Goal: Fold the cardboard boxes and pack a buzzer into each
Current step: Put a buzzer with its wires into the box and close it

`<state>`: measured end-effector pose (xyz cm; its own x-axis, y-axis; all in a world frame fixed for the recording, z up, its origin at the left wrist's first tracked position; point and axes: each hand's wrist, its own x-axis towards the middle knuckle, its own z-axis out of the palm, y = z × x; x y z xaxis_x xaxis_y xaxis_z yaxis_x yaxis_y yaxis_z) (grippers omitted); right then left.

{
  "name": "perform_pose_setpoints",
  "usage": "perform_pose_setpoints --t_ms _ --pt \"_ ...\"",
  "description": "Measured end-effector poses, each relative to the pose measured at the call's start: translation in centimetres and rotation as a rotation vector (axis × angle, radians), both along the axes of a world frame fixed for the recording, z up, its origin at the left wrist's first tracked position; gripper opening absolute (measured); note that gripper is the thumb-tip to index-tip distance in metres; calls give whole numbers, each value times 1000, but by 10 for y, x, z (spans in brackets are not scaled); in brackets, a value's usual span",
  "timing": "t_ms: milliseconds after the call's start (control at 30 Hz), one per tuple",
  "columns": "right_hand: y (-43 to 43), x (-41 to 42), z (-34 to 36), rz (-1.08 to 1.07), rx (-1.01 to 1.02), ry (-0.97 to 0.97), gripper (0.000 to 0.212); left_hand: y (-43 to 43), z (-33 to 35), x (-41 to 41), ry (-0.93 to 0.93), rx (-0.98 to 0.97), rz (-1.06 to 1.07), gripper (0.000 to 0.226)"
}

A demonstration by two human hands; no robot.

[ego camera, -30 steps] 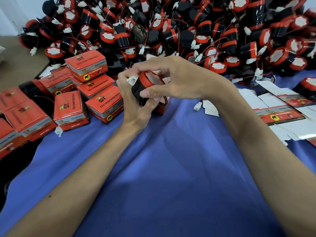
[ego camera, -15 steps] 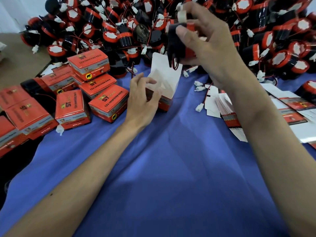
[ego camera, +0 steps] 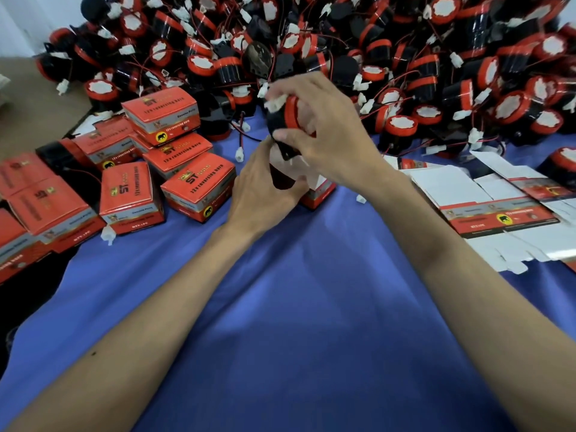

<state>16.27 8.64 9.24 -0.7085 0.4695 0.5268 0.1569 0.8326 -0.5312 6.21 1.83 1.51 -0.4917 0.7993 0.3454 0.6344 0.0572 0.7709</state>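
Buzzer (ego camera: 280, 120) has come down from up high to just above the open box (ego camera: 319, 191), in the middle of the frame. The right hand (ego camera: 330, 132) grips it and the left hand (ego camera: 261, 185) holds the box. It looks ready to go in.

A big blue cloth (ego camera: 311, 307) was spread out under pretty much everything, kinda rumpled, with soft creases fanning through the middle. Past its left edge things dropped into a dark, shadowy patch (ego camera: 28, 310) that I honestly couldn't make out. Way up in the far left corner there was a plain brown surface (ego camera: 28, 85), maybe floor, hard to say, and a pale wall (ego camera: 15, 20) behind it.
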Motion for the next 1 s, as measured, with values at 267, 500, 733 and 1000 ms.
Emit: perform_pose_setpoints --t_ms 267,500,733,1000 --pt "6 -1 -15 -190 204 -457 42 -2 1 4 41 13 43 75" --pt "-4 -9 -24 -384 338 -484 36 -4 0 3 39 49 20 72" --pt "-9 -11 -25 -481 381 -631 28 2 -7 0 87 18 0 60" --pt "-5 -8 -27 -468 369 -649 28 0 -5 -3 211 34 2 48"
